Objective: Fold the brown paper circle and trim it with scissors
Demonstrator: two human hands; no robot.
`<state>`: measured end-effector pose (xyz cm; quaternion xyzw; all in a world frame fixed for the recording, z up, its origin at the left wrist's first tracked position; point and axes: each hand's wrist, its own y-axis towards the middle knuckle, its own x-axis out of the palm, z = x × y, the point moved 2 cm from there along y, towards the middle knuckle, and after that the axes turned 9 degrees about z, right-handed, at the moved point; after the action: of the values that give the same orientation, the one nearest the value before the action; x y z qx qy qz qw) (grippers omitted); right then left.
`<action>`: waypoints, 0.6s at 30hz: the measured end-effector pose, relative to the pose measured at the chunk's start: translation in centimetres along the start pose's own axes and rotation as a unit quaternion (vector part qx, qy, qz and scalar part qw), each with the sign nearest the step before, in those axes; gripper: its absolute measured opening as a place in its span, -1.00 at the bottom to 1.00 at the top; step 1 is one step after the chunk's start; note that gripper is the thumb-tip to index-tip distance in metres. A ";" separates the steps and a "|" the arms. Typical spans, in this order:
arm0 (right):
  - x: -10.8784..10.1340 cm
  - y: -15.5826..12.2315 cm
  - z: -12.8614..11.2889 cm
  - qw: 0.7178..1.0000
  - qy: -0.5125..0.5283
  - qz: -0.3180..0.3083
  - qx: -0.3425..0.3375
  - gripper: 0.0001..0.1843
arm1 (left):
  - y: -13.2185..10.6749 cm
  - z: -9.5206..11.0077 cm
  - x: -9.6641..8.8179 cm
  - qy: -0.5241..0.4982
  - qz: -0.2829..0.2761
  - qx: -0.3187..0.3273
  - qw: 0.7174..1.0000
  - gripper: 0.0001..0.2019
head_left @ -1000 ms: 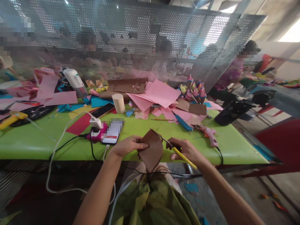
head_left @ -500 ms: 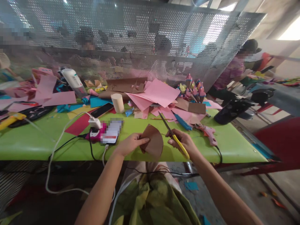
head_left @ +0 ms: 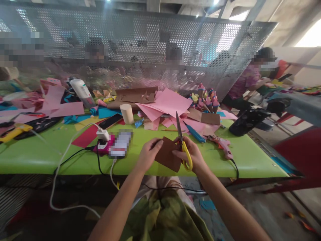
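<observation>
A piece of brown paper (head_left: 167, 155) is pinched by its left upper edge in my left hand (head_left: 150, 152), just above the table's front edge. My right hand (head_left: 190, 153) is closed on yellow-handled scissors (head_left: 187, 157), their blades close together and pointing up, away from me. The thumb or a finger of that hand reaches to the paper's right edge; whether it grips the paper I cannot tell. Beyond the hands lie a pencil (head_left: 173, 130) and a blue cutter (head_left: 195, 132).
On the green table (head_left: 82, 164) a pink glue gun (head_left: 222, 146) lies right, a dark tumbler (head_left: 247, 121) beyond it. To the left are a phone (head_left: 120, 144) and a pink power strip (head_left: 104, 147) with cables. Pink sheets (head_left: 170, 102) and a cream cylinder (head_left: 126, 113) lie behind. A person (head_left: 244, 78) works at far right.
The brown paper has turned and now shows a squarer outline. My right hand has moved left to the paper's edge, and the scissors point more steeply upward.
</observation>
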<state>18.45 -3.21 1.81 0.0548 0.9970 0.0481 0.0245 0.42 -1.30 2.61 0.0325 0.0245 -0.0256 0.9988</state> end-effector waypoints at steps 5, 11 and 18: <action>-0.4 -0.5 0.1 0.999 -0.024 -0.044 -0.014 -0.43 | 0.1 0.3 0.2 0.024 0.028 0.010 0.999 -0.69; -2.6 -0.8 -0.8 0.969 -0.167 -0.132 -0.123 -0.33 | 0.1 0.5 -0.5 0.041 0.032 0.031 0.998 -0.70; -2.9 -1.4 -1.5 0.951 -0.206 -0.216 -0.077 -0.23 | 0.0 1.3 -1.0 0.023 0.003 0.016 1.000 -0.74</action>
<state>21.07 -5.05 3.30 -0.1554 0.9516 0.1055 0.2431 -0.52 -1.34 3.94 0.0495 0.0470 -0.0222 0.9974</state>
